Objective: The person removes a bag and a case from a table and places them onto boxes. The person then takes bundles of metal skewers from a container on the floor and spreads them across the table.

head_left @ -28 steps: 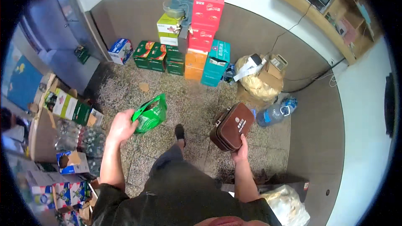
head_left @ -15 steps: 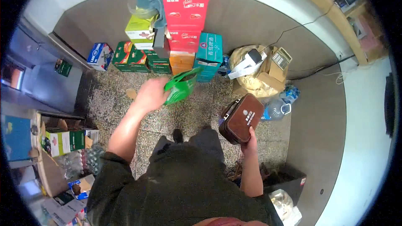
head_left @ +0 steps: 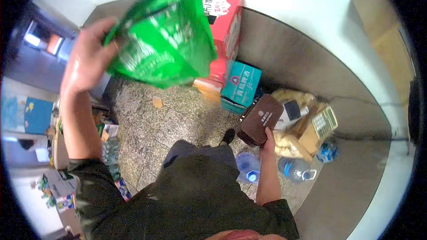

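Raised at the upper left, my left hand is closed on the edge of a green plastic bag. The bag spreads out flat to the right of the hand and is slightly blurred. It hides part of the stacked boxes behind it. Lower on the right, my right hand grips a brown zipped case by its near edge, with the thumb on top. The fingers under the case are hidden.
Beyond the bag stands a red carton against the wall, with a teal box beside it. Right of the case lie a calculator, cardboard and a crumpled yellowish bag. Large clear bottles rest on the tiled floor.
My left hand has lifted the green bag up and to the left, spreading it closer to view. The case stays in my right hand. My view has turned, and the boxes appear shifted right.
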A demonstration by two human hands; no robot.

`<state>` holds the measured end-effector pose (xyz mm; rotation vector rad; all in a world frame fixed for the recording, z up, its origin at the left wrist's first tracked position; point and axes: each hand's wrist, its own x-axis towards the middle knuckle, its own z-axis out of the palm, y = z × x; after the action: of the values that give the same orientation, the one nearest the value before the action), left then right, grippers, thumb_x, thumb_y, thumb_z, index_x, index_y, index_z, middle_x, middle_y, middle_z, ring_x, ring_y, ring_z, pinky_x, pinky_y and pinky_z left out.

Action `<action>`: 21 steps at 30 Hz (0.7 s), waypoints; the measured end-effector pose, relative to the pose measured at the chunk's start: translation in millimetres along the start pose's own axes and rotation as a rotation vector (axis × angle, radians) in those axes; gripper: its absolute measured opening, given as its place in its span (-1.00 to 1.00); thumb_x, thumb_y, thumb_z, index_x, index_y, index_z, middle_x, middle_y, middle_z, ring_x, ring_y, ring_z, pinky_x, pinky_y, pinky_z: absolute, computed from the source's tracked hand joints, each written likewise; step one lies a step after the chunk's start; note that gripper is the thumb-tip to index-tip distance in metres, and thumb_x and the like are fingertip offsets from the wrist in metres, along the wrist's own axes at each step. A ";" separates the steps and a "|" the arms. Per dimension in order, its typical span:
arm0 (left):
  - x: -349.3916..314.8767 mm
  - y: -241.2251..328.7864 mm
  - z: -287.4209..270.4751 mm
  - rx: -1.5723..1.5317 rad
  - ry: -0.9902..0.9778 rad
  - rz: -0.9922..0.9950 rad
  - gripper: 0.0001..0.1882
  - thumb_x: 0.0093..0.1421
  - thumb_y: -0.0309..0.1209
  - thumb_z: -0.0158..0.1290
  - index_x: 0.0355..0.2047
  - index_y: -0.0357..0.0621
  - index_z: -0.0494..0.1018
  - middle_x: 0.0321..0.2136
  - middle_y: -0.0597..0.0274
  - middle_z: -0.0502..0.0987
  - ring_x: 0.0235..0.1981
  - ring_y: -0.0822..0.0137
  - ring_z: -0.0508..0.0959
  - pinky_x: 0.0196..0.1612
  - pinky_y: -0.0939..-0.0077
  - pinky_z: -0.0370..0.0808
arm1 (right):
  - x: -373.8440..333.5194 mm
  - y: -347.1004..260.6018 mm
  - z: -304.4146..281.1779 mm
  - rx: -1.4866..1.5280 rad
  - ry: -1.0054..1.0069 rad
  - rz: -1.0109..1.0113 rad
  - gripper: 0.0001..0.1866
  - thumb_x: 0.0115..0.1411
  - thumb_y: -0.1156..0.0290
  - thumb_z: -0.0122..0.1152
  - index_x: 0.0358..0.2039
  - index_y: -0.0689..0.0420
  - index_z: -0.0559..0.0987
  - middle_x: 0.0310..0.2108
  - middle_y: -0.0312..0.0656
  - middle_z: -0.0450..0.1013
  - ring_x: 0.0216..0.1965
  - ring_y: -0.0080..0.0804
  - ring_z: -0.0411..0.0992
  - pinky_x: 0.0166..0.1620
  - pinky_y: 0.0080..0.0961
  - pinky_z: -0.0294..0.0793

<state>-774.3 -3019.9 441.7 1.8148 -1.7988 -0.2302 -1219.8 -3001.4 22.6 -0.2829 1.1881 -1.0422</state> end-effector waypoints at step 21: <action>208.6 -9.1 -39.1 0.493 0.020 -0.100 -0.77 0.15 -0.42 -0.03 -0.22 -0.27 0.48 -0.39 0.02 0.56 -0.36 0.24 0.51 -0.21 0.36 0.44 | 142.8 -249.4 172.8 -0.187 -0.369 -0.227 -0.52 0.17 0.17 0.08 0.03 0.21 0.38 -0.04 -0.12 0.42 -0.05 -0.21 0.41 0.02 -0.25 0.39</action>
<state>-730.0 -3210.4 524.7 2.2319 -1.8660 0.2158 -1200.1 -3301.4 171.1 -0.7391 0.9314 -1.0205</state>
